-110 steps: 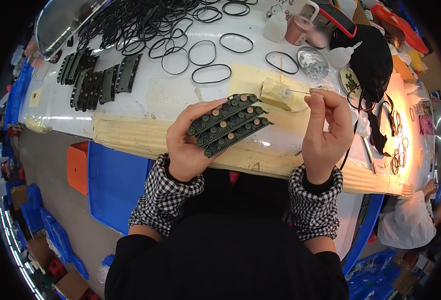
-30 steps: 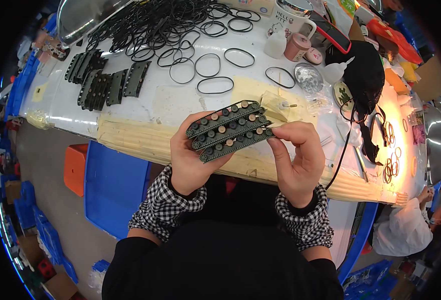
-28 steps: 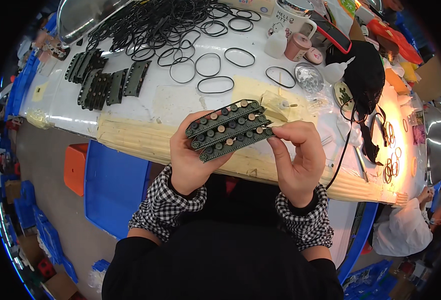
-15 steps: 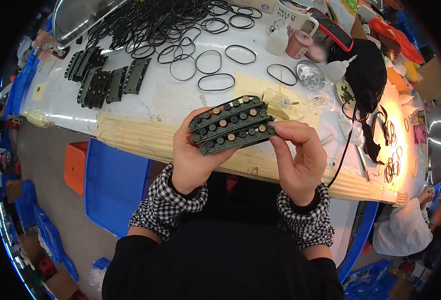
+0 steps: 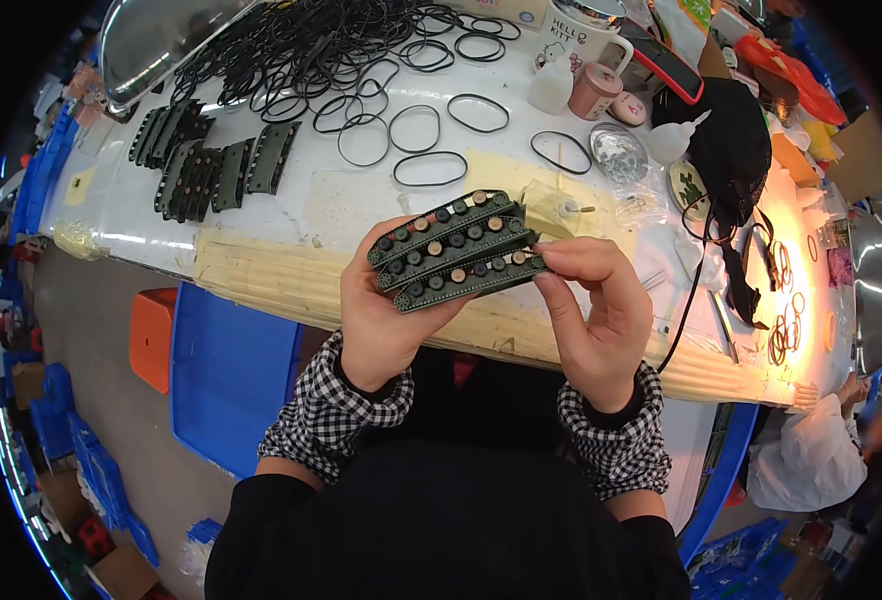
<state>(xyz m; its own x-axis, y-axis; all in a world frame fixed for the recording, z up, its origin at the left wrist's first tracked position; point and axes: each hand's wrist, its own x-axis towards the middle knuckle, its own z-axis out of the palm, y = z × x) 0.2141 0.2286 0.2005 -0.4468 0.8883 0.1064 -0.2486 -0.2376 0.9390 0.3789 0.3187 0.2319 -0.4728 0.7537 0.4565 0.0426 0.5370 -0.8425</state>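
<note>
In front of me I hold three dark green toy tank track pieces (image 5: 453, 243), lined with small black and tan wheels and fanned out one above another. My left hand (image 5: 386, 335) is closed around their left ends, palm beneath. My right hand (image 5: 603, 315) pinches the right end of the lowest piece between thumb and fingers. Similar green track pieces (image 5: 191, 180) lie grouped on the table at the far left, with a single piece (image 5: 272, 158) beside them. Loose black rubber bands (image 5: 431, 168) rest on the table beyond my hands.
A tangled heap of black bands (image 5: 271, 60) covers the back. At the right stand a white mug (image 5: 573, 40), a pink pot (image 5: 596, 90), a red-edged phone (image 5: 666, 62) and a black cloth item (image 5: 721, 150). Tan padding (image 5: 261, 270) lines the table edge; a blue bin (image 5: 231, 375) stands below.
The track pieces and my left hand have shifted slightly left. The right hand keeps its pinch on the lowest piece, which has spread a little from the others.
</note>
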